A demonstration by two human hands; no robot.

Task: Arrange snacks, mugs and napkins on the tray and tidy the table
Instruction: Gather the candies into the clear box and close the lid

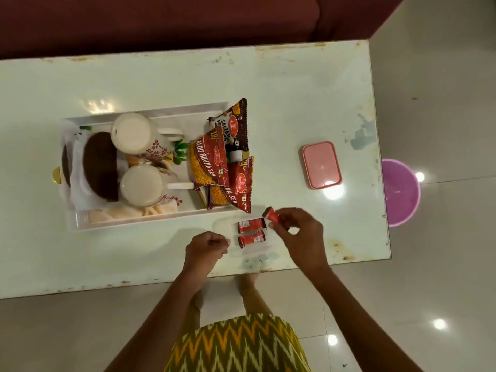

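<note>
Your R hand (295,232) pinches 1 red tube (272,214). 2 more tubes (251,226) lie on the bench (295,89) btwn your hands. L hand (206,247) is curled; can't tell if it holds anything. Beyond it: 1 tray (150,221) w/ 2 mugs (131,132), 3 snack packs (209,162). 1 pink box (321,164) beyond R hand.

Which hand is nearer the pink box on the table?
Right. The right hand, holding a red tube, is near-side and left of the pink box; the left hand lies farther left.
</note>
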